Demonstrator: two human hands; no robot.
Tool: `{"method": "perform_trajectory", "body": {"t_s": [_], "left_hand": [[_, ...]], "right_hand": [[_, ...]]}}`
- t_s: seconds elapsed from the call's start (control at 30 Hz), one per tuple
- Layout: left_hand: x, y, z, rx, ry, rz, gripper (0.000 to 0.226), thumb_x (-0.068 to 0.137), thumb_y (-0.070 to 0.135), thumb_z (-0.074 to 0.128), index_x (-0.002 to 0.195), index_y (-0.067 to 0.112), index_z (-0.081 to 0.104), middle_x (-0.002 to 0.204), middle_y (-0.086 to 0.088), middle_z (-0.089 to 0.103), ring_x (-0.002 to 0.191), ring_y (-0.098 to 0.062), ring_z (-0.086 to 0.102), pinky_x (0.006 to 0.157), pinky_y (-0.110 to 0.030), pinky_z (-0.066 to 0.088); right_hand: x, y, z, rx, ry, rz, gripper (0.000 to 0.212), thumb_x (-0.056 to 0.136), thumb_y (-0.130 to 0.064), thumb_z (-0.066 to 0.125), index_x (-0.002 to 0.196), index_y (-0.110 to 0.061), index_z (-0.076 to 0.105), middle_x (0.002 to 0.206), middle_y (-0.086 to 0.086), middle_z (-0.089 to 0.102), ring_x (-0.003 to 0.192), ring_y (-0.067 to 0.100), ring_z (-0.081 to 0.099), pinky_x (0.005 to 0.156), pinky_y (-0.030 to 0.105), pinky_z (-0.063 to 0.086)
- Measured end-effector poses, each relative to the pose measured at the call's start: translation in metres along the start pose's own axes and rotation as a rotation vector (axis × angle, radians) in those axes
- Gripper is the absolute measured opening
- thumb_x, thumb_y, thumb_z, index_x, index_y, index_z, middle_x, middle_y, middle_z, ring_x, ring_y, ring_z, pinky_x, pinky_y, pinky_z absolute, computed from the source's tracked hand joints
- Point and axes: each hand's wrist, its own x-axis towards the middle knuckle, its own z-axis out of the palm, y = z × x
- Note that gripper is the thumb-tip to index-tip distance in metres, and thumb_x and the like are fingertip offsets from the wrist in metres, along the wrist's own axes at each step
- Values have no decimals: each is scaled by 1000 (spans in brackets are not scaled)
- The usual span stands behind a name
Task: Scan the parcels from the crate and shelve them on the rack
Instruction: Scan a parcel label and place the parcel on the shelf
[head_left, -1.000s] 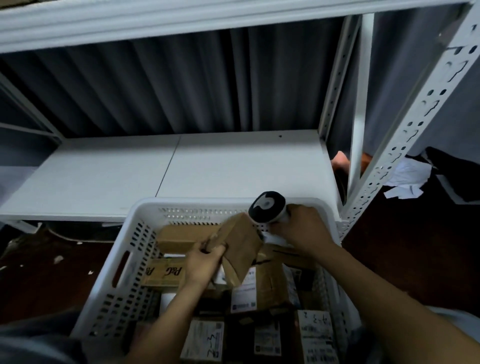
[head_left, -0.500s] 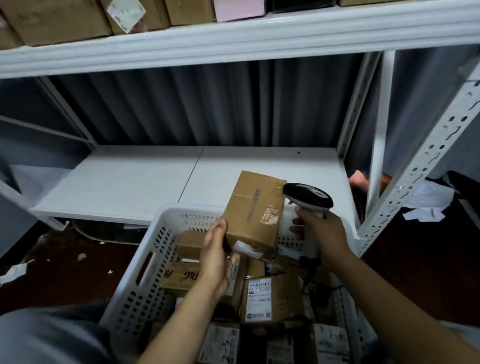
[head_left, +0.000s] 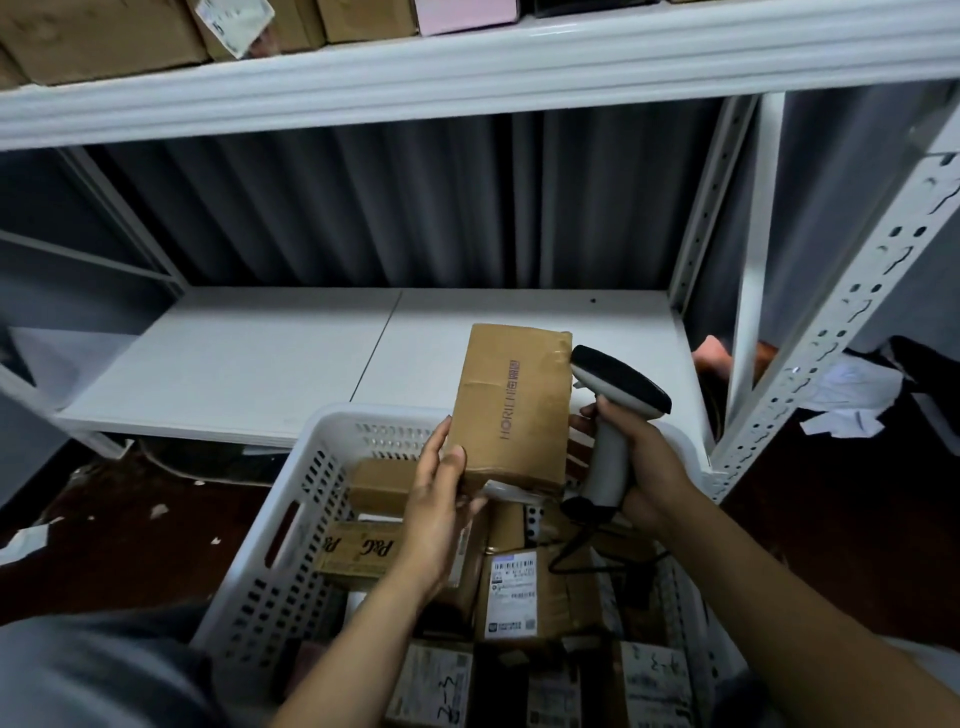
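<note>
Head camera is showing the left hand (head_left: 436, 499) gripping the cardboard parcel (head_left: 511, 405) by its lower left edge, thumb lying on the front and fingers curling behind, holding it upright above the white crate (head_left: 291, 519), in front of the lower shelf (head_left: 260, 358). The right hand (head_left: 649, 467) is clasping the handle of the scanner (head_left: 613, 410), whose head is almost touching the parcel's right side. The parcel is looking stiff and probably light, since one hand is carrying it; gripping at the edges seems safest. Other parcels (head_left: 511, 592) are lying in the crate. The rack (head_left: 831, 332) is standing on a dark floor (head_left: 130, 545), and a grey curtain (head_left: 363, 208) is hanging behind.
</note>
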Motion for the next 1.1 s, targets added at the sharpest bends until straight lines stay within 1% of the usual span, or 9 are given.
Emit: {"method": "perform_trajectory", "body": {"t_s": [0.13,0.27,0.37,0.47,0.6,0.7,0.8,1.0,1.1], "left_hand": [[2,-1,-11,320,4,153,52,96,22,57,142,38,39,133,17,53,122,-5,52,97,-17,44],[0,-3,-10,360,-50,160,51,97,16,54,136,46,39,139,19,48,121,4,51,97,-12,44],[-7,6,-3,306,-4,81,35,101,30,44,136,34,49,132,20,51,120,1,50,91,-12,40],[-13,15,3,302,-14,52,37,91,51,44,125,39,50,108,28,57,107,4,56,75,-5,41],[-9,15,4,474,4,75,88,68,50,79,140,29,33,118,10,60,107,-11,61,86,-25,52],[-2,10,2,615,39,94,101,60,48,85,141,29,29,122,10,59,107,-11,61,92,-32,51],[5,8,0,607,64,72,96,56,49,83,136,31,34,116,10,63,101,-10,64,91,-35,54],[17,8,-18,442,144,2,77,79,30,78,143,30,35,117,4,64,95,-14,66,84,-38,58],[20,13,-34,462,162,22,64,83,30,72,141,29,44,121,3,59,92,-11,60,70,-17,51]], "right_hand": [[-7,-1,9,-34,-44,-70,22,75,-30,67,82,-9,65,83,5,71,77,20,68,69,34,54],[-8,6,15,-61,-70,-80,25,70,-26,73,84,-6,68,94,15,70,84,27,67,75,36,54],[-10,11,16,-100,-111,-13,26,70,-24,79,87,-5,73,97,17,71,88,30,67,80,41,52],[-12,15,17,-127,-159,-8,31,73,-23,73,95,0,74,100,19,70,89,29,66,74,37,58],[-18,14,22,-139,-221,-5,47,74,-20,70,112,8,66,95,16,70,82,23,66,55,23,53],[-17,16,25,-180,-249,-32,42,75,-20,72,109,3,68,105,19,68,91,24,65,71,30,56],[-19,16,27,-247,-220,-37,36,72,-21,71,102,-1,71,103,20,70,90,26,67,84,40,52],[-22,5,23,-638,-45,-160,7,83,-17,74,83,-14,68,59,3,66,55,17,63,58,32,53],[-22,-1,20,-919,-4,-250,15,80,-23,76,76,-24,63,48,-10,62,42,0,55,55,26,46]]}}
